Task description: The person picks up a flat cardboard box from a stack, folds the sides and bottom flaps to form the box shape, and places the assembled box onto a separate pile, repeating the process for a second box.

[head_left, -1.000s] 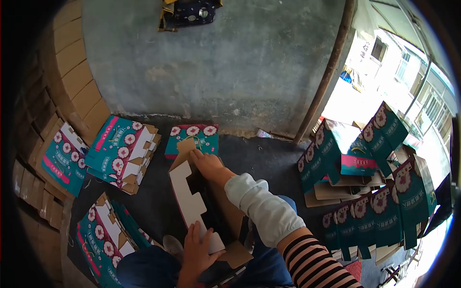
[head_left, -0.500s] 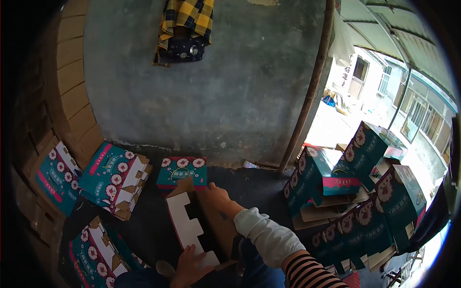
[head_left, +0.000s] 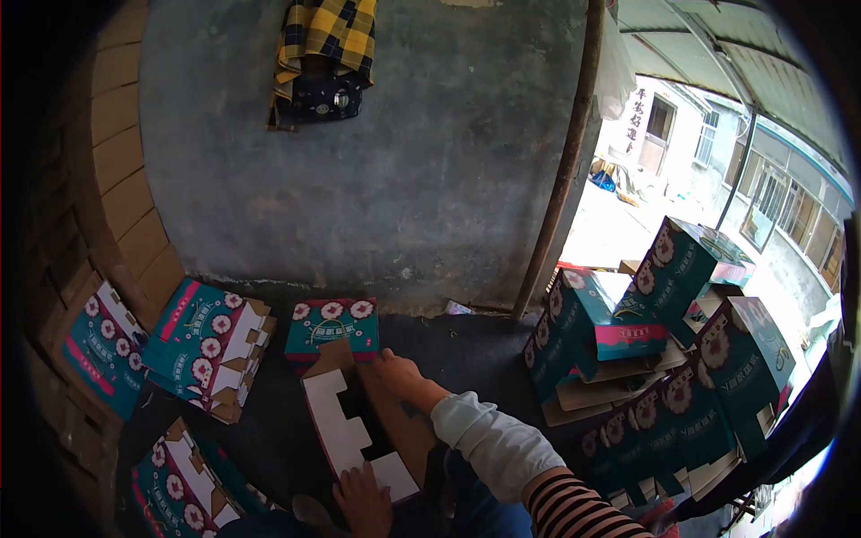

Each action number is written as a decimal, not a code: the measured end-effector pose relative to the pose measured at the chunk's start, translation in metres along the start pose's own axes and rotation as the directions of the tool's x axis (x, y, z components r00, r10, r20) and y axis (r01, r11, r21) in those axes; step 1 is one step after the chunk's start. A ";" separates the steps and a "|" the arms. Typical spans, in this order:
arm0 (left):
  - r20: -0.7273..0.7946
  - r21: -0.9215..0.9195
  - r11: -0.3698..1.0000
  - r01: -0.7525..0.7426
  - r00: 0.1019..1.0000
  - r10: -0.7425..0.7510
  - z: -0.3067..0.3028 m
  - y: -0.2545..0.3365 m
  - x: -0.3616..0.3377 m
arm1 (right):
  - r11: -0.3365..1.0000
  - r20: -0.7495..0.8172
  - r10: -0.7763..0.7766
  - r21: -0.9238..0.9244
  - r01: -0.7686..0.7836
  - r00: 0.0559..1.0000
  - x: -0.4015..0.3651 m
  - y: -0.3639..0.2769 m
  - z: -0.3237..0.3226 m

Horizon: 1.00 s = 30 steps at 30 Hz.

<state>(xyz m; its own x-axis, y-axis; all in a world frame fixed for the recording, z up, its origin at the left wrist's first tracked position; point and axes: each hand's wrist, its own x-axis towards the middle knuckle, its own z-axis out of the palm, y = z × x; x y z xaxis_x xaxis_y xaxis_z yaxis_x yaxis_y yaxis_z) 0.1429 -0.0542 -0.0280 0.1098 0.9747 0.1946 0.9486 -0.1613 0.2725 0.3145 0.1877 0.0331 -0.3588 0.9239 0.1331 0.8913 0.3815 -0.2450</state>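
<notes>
Looking down in the head view, the box stands on the floor just in front of the person. It is opened out, brown inside showing, with a white notched flap raised along its left side. The right hand reaches to the box's far edge, fingers curled over the brown rim and grasping it. The left hand lies on the flap at the box's near end; the picture's edge cuts it off, so I cannot tell whether its fingers clamp or only press.

Just beyond the box lies one flat blank. Stacks of flat blanks lie to the box's left. A heap of made-up boxes sits well apart to the box's right. Behind the box rises a grey wall with a plaid cloth hung high.

This box looks about half made: its sides are up, but its flaps are untucked and its top is open. Judging by the heap and the stacks, many boxes are done and plenty remain.
</notes>
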 end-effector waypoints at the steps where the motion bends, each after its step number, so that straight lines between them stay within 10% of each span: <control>1: 0.005 0.063 0.997 -0.042 0.999 0.041 0.005 0.002 0.001 | 1.000 0.006 -0.003 -0.007 0.004 1.000 0.000 -0.002 -0.001; 5: -0.038 0.016 0.970 -0.243 0.969 0.244 0.009 0.016 -0.006 | 1.000 0.010 0.014 -0.024 -0.014 1.000 0.002 -0.008 -0.008; 21: 0.156 0.021 0.999 0.044 0.987 -0.047 -0.023 0.086 0.028 | 0.992 -0.014 -0.021 -0.128 0.019 1.000 0.012 -0.020 0.006; 29: -0.017 0.149 0.989 0.013 1.000 -0.011 0.020 0.070 0.020 | 0.995 0.058 -0.030 -0.091 0.036 0.998 0.018 -0.018 -0.009; 30: 0.142 0.217 0.975 -0.057 0.989 0.026 -0.006 0.071 0.018 | 1.000 0.030 -0.007 -0.022 0.007 1.000 0.019 -0.017 -0.007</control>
<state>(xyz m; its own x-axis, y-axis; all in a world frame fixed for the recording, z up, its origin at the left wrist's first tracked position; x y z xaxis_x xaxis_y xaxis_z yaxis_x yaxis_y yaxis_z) 0.2106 -0.0486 0.0010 0.1758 0.9822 0.0658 0.9825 -0.1792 0.0501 0.2948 0.1987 0.0465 -0.3729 0.9218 0.1058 0.8946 0.3874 -0.2227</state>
